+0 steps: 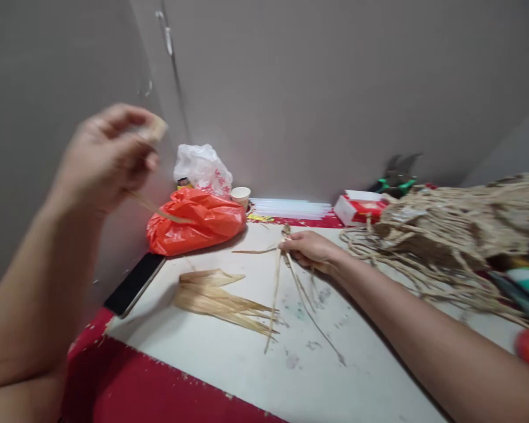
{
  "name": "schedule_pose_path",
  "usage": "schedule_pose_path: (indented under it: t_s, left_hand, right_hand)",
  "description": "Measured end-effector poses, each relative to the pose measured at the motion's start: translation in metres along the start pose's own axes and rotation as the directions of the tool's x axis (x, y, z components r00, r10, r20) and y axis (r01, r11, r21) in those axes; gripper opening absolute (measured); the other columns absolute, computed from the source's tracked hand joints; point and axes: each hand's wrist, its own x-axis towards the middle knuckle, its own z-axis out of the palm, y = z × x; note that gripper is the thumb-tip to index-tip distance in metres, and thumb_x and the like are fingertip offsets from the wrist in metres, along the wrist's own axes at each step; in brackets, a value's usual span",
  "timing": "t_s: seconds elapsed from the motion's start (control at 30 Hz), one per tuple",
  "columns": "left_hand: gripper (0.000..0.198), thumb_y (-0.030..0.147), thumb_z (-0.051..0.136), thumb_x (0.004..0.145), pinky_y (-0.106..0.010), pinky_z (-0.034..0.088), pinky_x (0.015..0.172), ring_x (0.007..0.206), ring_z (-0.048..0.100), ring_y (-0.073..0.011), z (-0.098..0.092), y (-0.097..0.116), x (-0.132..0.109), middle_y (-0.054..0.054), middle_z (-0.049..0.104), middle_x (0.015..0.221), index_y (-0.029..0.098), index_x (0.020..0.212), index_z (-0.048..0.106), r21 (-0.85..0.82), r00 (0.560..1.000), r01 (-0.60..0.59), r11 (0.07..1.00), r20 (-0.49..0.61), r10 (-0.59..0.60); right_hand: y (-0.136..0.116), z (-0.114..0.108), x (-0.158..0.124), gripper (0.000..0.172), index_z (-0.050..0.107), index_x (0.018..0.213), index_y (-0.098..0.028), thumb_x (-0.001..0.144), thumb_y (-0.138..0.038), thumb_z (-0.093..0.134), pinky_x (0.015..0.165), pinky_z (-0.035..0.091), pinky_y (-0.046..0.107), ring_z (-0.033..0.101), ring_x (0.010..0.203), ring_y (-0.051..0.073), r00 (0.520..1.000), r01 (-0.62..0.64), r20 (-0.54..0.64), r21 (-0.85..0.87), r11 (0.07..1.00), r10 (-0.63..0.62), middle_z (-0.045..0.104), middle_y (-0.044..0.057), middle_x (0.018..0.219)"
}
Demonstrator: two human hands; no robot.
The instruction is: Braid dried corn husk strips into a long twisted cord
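1. Near the far side of the counter [229, 364], the right hand [311, 251] has its fingers clamped on the joined top of a bundle of thin strands [275, 276]. Maintain a firm pinch here without crushing the fibres.
2. Raised at the left, the left hand [110, 153] has its fingers closed on a pale strip [158, 128]; blur hides the exact grip.
3. Guide the trailing strand [158, 212] clear of the orange bag [198, 226], which it crosses in view.
4. Keep the fanned ends off the dried husks [220, 299]; tips could snag.
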Motion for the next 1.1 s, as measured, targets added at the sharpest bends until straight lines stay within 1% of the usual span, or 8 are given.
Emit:
schedule_pose_path:
  t_s: [0.1, 0.23, 0.37, 0.53, 0.73, 0.83, 1.0, 1.1]
  left_hand:
    - [0.021, 0.010, 0.074, 0.056, -0.016, 0.033, 0.040, 0.049, 0.054, -0.0098, 0.020, -0.036, -0.009, 0.000, 0.061, 0.061, 0.016, 0.076, 0.066, 0.214, 0.918, 0.221, 0.952, 0.283, -0.277]
    - [0.011, 0.018, 0.074, 0.056, -0.018, 0.031, 0.044, 0.050, 0.051, -0.0104, 0.075, -0.080, -0.029, -0.001, 0.061, 0.059, 0.017, 0.063, 0.065, 0.290, 0.928, -0.021, 0.957, 0.361, -0.089]
    - [0.010, 0.024, 0.066, 0.065, -0.020, 0.032, 0.044, 0.048, 0.052, -0.0121, 0.145, -0.109, -0.039, -0.002, 0.061, 0.055, 0.017, 0.061, 0.061, 0.269, 0.838, -0.010, 0.963, 0.528, -0.138]
    - [0.015, 0.020, 0.067, 0.064, -0.021, 0.037, 0.044, 0.041, 0.050, -0.0108, 0.205, -0.135, -0.034, 0.001, 0.056, 0.045, 0.016, 0.060, 0.053, 0.164, 0.717, 0.386, 0.908, 0.566, -0.407]
    - [0.012, 0.007, 0.057, 0.069, -0.022, 0.043, 0.049, 0.049, 0.058, -0.0119, 0.214, -0.143, -0.033, -0.002, 0.062, 0.056, 0.015, 0.067, 0.048, -0.053, 0.566, 0.723, 0.688, 0.616, -0.548]
    - [0.009, 0.010, 0.056, 0.072, -0.019, 0.032, 0.042, 0.036, 0.043, -0.0058, 0.208, -0.144, -0.032, 0.002, 0.056, 0.050, 0.014, 0.066, 0.051, 0.010, 0.624, 0.640, 0.769, 0.577, -0.527]
    - [0.019, 0.020, 0.059, 0.072, -0.019, 0.028, 0.047, 0.045, 0.037, -0.0045, 0.196, -0.153, -0.020, 0.005, 0.048, 0.048, 0.011, 0.056, 0.057, 0.068, 0.834, 0.304, 0.950, 0.463, -0.300]
    - [0.017, 0.022, 0.060, 0.072, -0.019, 0.027, 0.047, 0.046, 0.036, -0.0047, 0.196, -0.160, -0.015, 0.005, 0.047, 0.049, 0.011, 0.060, 0.059, 0.042, 0.858, 0.240, 0.970, 0.458, -0.232]
  right_hand:
    - [0.002, -0.004, 0.002, 0.029, 0.045, 0.055, -0.017, 0.060, -0.022, 0.073, 0.030, 0.012, 0.018, 0.021, 0.030, 0.002, 0.998, -0.026, 0.058, 0.081, 0.996, 0.021, 0.032, -0.009, 0.036]
    - [-0.003, -0.004, -0.003, 0.030, 0.041, 0.056, -0.017, 0.063, -0.017, 0.071, 0.031, 0.012, 0.016, 0.020, 0.031, 0.001, 0.994, -0.056, 0.096, 0.141, 0.988, 0.043, 0.029, -0.009, 0.037]
    - [-0.007, -0.006, -0.003, 0.024, 0.044, 0.061, -0.016, 0.067, -0.015, 0.067, 0.031, 0.011, 0.014, 0.018, 0.031, 0.000, 0.993, -0.070, 0.106, 0.206, 0.976, 0.049, 0.030, -0.010, 0.038]
    - [-0.007, -0.014, -0.002, 0.027, 0.042, 0.061, -0.016, 0.069, -0.016, 0.067, 0.031, 0.012, 0.012, 0.018, 0.031, 0.000, 0.990, -0.079, 0.137, 0.255, 0.964, 0.045, 0.030, -0.011, 0.038]
    - [-0.007, -0.019, -0.002, 0.020, 0.048, 0.065, -0.014, 0.071, -0.016, 0.067, 0.030, 0.012, 0.011, 0.020, 0.031, 0.000, 0.984, -0.073, 0.176, 0.243, 0.967, 0.031, 0.034, -0.009, 0.040]
    - [-0.007, -0.020, -0.002, 0.018, 0.049, 0.066, -0.013, 0.072, -0.017, 0.066, 0.030, 0.012, 0.011, 0.018, 0.032, 0.000, 0.982, -0.087, 0.183, 0.251, 0.964, 0.041, 0.028, -0.011, 0.040]
    - [-0.007, -0.021, -0.002, 0.012, 0.057, 0.078, -0.008, 0.077, -0.019, 0.062, 0.031, 0.011, 0.010, 0.016, 0.034, 0.000, 0.974, -0.116, 0.218, 0.269, 0.956, 0.056, 0.025, -0.011, 0.044]
    - [-0.007, -0.021, -0.003, 0.011, 0.057, 0.079, -0.007, 0.078, -0.018, 0.059, 0.031, 0.011, 0.010, 0.015, 0.034, 0.000, 0.968, -0.127, 0.245, 0.283, 0.951, 0.056, 0.024, -0.011, 0.045]
